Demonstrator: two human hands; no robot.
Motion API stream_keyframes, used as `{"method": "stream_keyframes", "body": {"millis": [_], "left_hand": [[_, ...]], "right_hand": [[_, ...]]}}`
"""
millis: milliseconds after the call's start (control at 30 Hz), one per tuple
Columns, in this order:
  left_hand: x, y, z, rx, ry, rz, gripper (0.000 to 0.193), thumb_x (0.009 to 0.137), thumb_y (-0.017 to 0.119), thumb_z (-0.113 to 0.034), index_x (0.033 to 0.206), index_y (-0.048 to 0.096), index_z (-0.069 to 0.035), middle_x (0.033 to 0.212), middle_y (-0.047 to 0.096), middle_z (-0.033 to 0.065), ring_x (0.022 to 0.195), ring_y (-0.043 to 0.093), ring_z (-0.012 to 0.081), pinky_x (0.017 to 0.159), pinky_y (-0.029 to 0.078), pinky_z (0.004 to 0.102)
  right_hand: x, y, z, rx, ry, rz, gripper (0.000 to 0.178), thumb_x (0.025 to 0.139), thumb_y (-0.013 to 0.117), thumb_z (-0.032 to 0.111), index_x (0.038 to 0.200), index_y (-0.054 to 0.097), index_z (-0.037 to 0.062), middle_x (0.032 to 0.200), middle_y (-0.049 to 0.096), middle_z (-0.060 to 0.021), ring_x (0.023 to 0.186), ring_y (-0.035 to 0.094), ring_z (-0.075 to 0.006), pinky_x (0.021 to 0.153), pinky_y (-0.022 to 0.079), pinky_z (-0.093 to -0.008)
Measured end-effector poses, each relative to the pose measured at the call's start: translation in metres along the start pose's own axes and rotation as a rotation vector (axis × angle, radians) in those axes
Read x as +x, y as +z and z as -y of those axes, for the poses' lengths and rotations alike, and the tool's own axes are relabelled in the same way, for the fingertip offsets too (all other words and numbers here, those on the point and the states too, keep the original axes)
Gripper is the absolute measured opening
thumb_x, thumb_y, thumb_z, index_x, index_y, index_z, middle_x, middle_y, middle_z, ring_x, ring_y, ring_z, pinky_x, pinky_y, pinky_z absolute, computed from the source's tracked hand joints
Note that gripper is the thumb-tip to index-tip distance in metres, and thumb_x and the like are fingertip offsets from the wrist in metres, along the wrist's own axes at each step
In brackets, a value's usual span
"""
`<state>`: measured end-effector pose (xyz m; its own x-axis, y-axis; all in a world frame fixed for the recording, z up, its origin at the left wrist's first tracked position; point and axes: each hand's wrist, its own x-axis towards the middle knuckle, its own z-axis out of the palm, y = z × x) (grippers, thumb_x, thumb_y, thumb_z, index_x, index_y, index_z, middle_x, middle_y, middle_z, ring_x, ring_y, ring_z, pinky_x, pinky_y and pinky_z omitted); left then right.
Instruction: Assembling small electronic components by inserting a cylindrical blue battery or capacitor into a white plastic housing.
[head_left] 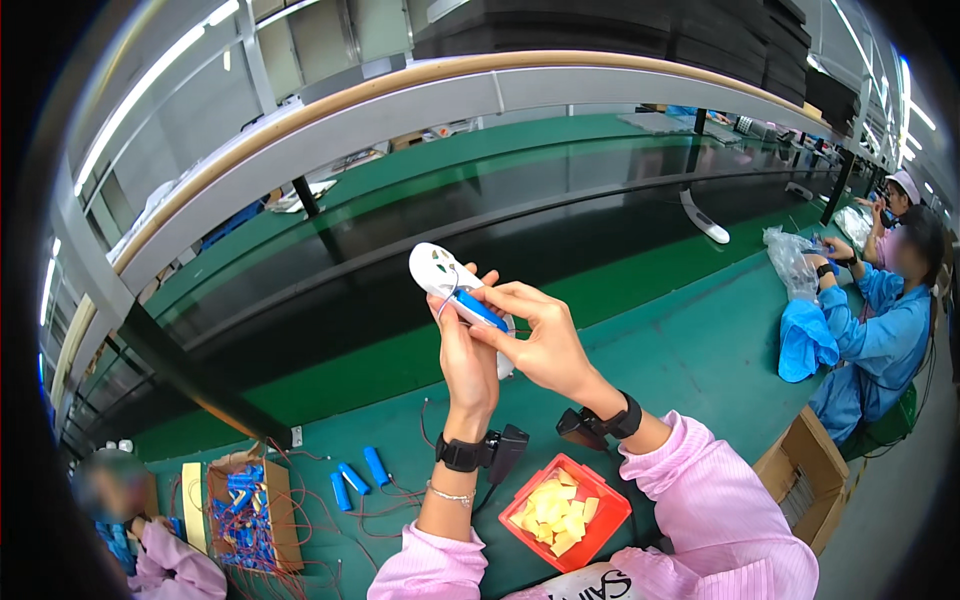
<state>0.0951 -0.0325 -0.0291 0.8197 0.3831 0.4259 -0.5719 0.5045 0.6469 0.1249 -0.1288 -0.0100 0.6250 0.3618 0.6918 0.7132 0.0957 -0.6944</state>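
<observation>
A white, rounded plastic housing with small openings at its head end is held over the green bench, with my left hand wrapped round it from below. Along its inner side lies a blue cylindrical battery, pinched by the thumb and fingers of my right hand. A thin wire loops out beside the battery at the head end. My fingers hide much of the housing's lower part. Below my wrists sits a red tray holding pale yellow pieces.
Several wired blue batteries lie on the left, near a cardboard box full of them. A dark conveyor runs behind, carrying a white curved part. Co-workers sit at both sides. An open carton stands at right.
</observation>
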Motion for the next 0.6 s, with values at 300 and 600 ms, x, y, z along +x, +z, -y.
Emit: {"method": "stream_keyframes", "body": {"millis": [300, 600], "left_hand": [[0.017, -0.027, -0.069, 0.706, 0.038, 0.136, 0.051, 0.089, 0.055, -0.017, 0.138, 0.046, -0.004, 0.115, 0.055, 0.0072, 0.093, 0.054, 0.0112, 0.082, 0.045, 0.0252], [0.027, -0.064, -0.071, 0.587, -0.313, -0.044, 0.037, 0.098, 0.051, -0.037, 0.101, 0.059, -0.001, 0.072, 0.064, 0.0069, 0.05, 0.05, 0.0055, 0.042, 0.035, 0.0185]], "right_hand": [[0.021, -0.038, -0.023, -0.393, -0.354, 0.089, 0.034, 0.074, 0.069, -0.002, 0.107, 0.067, 0.0055, 0.1, 0.062, -0.0083, 0.096, 0.059, -0.0268, 0.082, 0.05, -0.0375], [0.023, -0.029, -0.016, -0.51, -0.464, 0.092, 0.039, 0.075, 0.068, -0.001, 0.112, 0.067, 0.0106, 0.111, 0.061, -0.0085, 0.106, 0.055, -0.0295, 0.092, 0.046, -0.04]]}}
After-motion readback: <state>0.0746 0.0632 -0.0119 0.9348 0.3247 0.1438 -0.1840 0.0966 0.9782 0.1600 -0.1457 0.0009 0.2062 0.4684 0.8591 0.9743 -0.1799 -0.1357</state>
